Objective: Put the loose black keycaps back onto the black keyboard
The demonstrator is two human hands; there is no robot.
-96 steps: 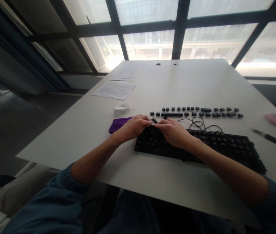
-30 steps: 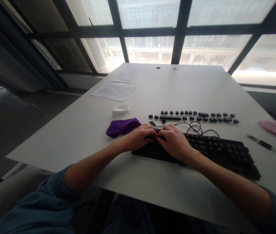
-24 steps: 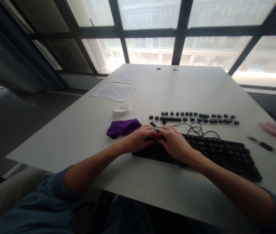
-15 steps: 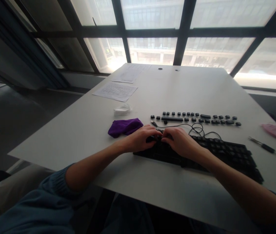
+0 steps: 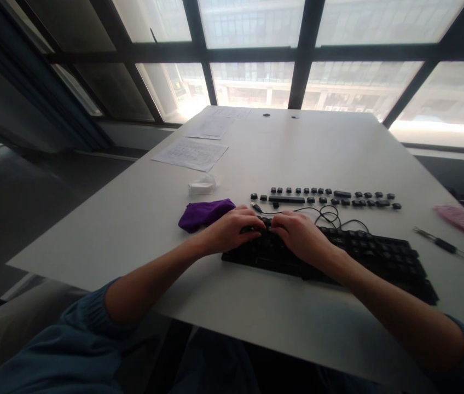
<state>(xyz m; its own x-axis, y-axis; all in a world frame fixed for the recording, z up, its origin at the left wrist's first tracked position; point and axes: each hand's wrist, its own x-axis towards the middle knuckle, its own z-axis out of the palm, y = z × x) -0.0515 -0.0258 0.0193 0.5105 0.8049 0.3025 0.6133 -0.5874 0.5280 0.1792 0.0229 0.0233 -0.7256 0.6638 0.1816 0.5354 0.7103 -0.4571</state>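
A black keyboard [image 5: 326,262] lies slightly slanted near the front of the table, keys still seated at least on its right part. My left hand [image 5: 234,227] rests on its left end, fingers curled and thumb bent towards them at the top rows. Close beside it, my right hand [image 5: 300,232] bends thumb and fingertips together over the same spot. Whatever lies between the fingertips is too small and dark to make out. Loose black keycaps stand in two rows behind the keyboard, among them a long space bar [image 5: 286,200]. The keyboard's cable [image 5: 330,216] coils between.
Left of the keyboard lies a purple cloth [image 5: 205,214], with a crumpled white packet [image 5: 202,186] behind it. Printed sheets [image 5: 191,154] lie farther back. On the right are a wire keycap puller [image 5: 445,244] and a pink brush [image 5: 459,221]. Windows border the far side.
The view has shifted slightly, moving everything a little left. Both hands stay at the keyboard's left end; their fingertips have moved slightly and pressed lower onto the keys.
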